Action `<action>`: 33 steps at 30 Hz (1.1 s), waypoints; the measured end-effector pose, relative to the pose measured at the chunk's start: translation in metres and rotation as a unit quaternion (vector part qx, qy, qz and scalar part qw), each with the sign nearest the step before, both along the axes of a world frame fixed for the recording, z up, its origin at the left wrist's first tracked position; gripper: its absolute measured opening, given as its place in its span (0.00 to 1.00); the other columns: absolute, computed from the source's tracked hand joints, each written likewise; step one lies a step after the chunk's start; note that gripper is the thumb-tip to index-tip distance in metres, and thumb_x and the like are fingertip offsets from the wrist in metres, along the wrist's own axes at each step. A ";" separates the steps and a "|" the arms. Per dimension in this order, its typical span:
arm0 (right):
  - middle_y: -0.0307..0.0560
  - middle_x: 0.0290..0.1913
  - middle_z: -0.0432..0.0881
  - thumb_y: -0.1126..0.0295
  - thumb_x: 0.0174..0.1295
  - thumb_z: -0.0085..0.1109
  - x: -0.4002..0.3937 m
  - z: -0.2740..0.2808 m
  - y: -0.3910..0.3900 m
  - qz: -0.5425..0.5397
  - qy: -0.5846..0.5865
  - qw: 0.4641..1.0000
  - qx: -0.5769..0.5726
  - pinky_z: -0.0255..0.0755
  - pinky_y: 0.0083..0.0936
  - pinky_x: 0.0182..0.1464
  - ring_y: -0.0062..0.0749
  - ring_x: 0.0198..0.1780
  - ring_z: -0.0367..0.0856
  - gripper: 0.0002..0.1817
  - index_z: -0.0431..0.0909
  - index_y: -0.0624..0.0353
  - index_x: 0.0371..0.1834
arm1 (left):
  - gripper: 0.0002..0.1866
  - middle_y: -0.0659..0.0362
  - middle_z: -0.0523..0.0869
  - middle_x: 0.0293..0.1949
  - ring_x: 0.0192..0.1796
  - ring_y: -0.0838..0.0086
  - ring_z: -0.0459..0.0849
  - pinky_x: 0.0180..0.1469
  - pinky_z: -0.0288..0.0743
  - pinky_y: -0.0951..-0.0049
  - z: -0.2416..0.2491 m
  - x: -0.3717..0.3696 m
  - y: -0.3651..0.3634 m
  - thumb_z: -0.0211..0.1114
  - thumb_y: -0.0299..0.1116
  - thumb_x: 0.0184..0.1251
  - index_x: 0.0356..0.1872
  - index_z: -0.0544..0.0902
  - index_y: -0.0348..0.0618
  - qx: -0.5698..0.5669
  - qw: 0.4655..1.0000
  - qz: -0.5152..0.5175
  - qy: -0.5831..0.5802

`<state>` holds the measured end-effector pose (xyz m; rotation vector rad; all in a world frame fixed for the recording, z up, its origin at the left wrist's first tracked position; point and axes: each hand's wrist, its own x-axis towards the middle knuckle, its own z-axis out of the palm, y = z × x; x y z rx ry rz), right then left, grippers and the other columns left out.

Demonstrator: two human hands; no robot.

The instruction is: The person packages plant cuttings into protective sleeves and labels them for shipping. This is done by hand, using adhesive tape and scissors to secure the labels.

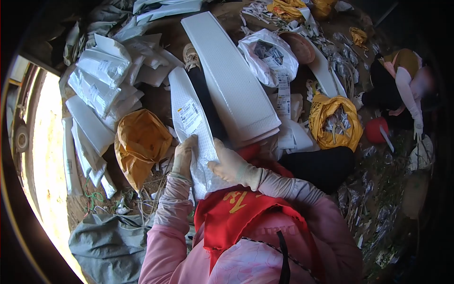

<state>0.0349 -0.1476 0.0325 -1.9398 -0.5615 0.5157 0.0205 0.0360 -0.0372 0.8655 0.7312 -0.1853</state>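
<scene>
A long white bubble mailer (182,92) with a printed label (189,116) lies in front of me, its near end close to my red apron (236,208). My gloved left hand (183,155) grips its left edge. On the opposite edge, the gloved fingers of my right hand (230,163) are closed on the mailer. A stack of similar flat white mailers (231,75) rests beside it, across my legs. One shoe (191,57) shows beyond the held mailer.
White mailers (101,61) are heaped at left, above an orange-yellow sack (142,130). A white bag (286,45) holds label scraps; a yellow bag (321,137) holds strips. Another person (402,78) bends at right near a red object (376,130). Grey-green cloth (111,248) lies lower left.
</scene>
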 end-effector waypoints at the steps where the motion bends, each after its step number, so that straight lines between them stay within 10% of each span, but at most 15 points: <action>1: 0.58 0.39 0.72 0.62 0.60 0.59 -0.004 0.008 -0.001 -0.001 -0.027 0.999 -0.028 0.68 0.41 0.41 0.47 0.40 0.76 0.39 0.51 0.72 0.67 | 0.14 0.52 0.85 0.34 0.30 0.66 0.85 0.35 0.82 0.70 0.031 0.001 -0.011 0.58 0.28 0.63 0.47 0.77 0.29 0.030 0.999 0.032 -0.023; 6: 0.59 0.21 0.75 0.66 0.59 0.59 -0.045 0.038 -0.015 0.015 -0.085 0.994 -0.073 0.72 0.40 0.25 0.50 0.23 0.80 0.42 0.45 0.75 0.68 | 0.14 0.50 0.85 0.36 0.29 0.67 0.86 0.34 0.84 0.70 0.064 -0.025 -0.033 0.55 0.27 0.66 0.48 0.75 0.27 -0.003 0.988 0.073 -0.133; 15: 0.70 0.59 0.67 0.67 0.57 0.62 -0.031 0.053 -0.026 0.025 -0.185 0.976 0.114 0.67 0.36 0.62 0.57 0.59 0.71 0.40 0.52 0.74 0.66 | 0.17 0.63 0.79 0.36 0.37 0.79 0.77 0.43 0.71 0.77 0.103 -0.036 0.008 0.61 0.34 0.65 0.50 0.73 0.34 0.291 0.904 0.164 -0.266; 17: 0.66 0.57 0.69 0.67 0.55 0.64 -0.016 0.057 -0.031 0.005 -0.127 0.984 0.124 0.67 0.36 0.62 0.55 0.60 0.70 0.35 0.59 0.73 0.62 | 0.31 0.55 0.75 0.47 0.49 0.69 0.76 0.55 0.69 0.68 0.109 -0.035 0.068 0.56 0.52 0.67 0.55 0.74 0.31 0.542 0.784 0.093 -0.287; 19: 0.62 0.55 0.69 0.67 0.54 0.65 -0.003 0.043 -0.045 -0.020 -0.160 0.979 0.126 0.68 0.35 0.61 0.52 0.58 0.71 0.33 0.63 0.72 0.59 | 0.32 0.49 0.75 0.55 0.60 0.61 0.72 0.64 0.63 0.61 0.127 -0.029 0.146 0.42 0.51 0.72 0.60 0.73 0.31 0.692 0.675 0.043 -0.253; 21: 0.61 0.55 0.69 0.66 0.55 0.65 0.011 0.037 -0.070 -0.037 -0.184 0.979 0.076 0.70 0.33 0.59 0.49 0.57 0.72 0.30 0.65 0.71 0.57 | 0.32 0.46 0.71 0.64 0.67 0.59 0.67 0.69 0.58 0.61 0.142 -0.018 0.257 0.42 0.51 0.73 0.61 0.70 0.30 0.654 0.722 0.073 -0.212; 25: 0.55 0.44 0.77 0.64 0.60 0.61 0.036 0.012 -0.121 -0.079 -0.108 0.991 0.019 0.77 0.33 0.45 0.44 0.41 0.82 0.20 0.70 0.67 0.49 | 0.29 0.46 0.76 0.59 0.61 0.60 0.73 0.62 0.67 0.61 0.222 0.005 0.365 0.51 0.48 0.71 0.59 0.72 0.29 0.761 0.617 0.119 0.160; 29: 0.46 0.32 0.79 0.70 0.56 0.58 0.069 0.021 -0.173 -0.057 -0.033 0.996 -0.065 0.73 0.34 0.37 0.41 0.35 0.80 0.05 0.76 0.59 0.32 | 0.23 0.46 0.80 0.52 0.54 0.61 0.79 0.56 0.73 0.62 0.180 0.080 0.230 0.58 0.40 0.70 0.56 0.75 0.29 0.780 0.582 0.185 -0.135; 30: 0.44 0.29 0.79 0.69 0.56 0.57 0.083 0.014 -0.191 -0.072 -0.099 0.984 -0.126 0.73 0.35 0.37 0.44 0.35 0.80 0.05 0.75 0.58 0.28 | 0.20 0.47 0.80 0.53 0.52 0.60 0.80 0.56 0.74 0.64 0.139 0.098 0.230 0.60 0.33 0.68 0.57 0.74 0.30 0.837 0.514 0.024 -0.188; 32: 0.53 0.30 0.82 0.63 0.58 0.55 0.124 -0.007 -0.238 -0.117 -0.118 0.954 -0.248 0.74 0.40 0.39 0.49 0.35 0.81 0.10 0.79 0.57 0.30 | 0.18 0.47 0.80 0.52 0.54 0.60 0.79 0.58 0.73 0.62 0.091 0.125 0.071 0.59 0.28 0.68 0.56 0.74 0.31 0.767 0.590 -0.137 -0.212; 33: 0.55 0.31 0.83 0.61 0.59 0.53 0.144 -0.013 -0.266 -0.157 -0.103 0.935 -0.301 0.74 0.41 0.40 0.50 0.36 0.82 0.13 0.80 0.59 0.30 | 0.18 0.46 0.79 0.52 0.54 0.57 0.78 0.58 0.73 0.59 0.057 0.133 0.034 0.60 0.29 0.65 0.54 0.75 0.34 0.814 0.463 -0.215 -0.279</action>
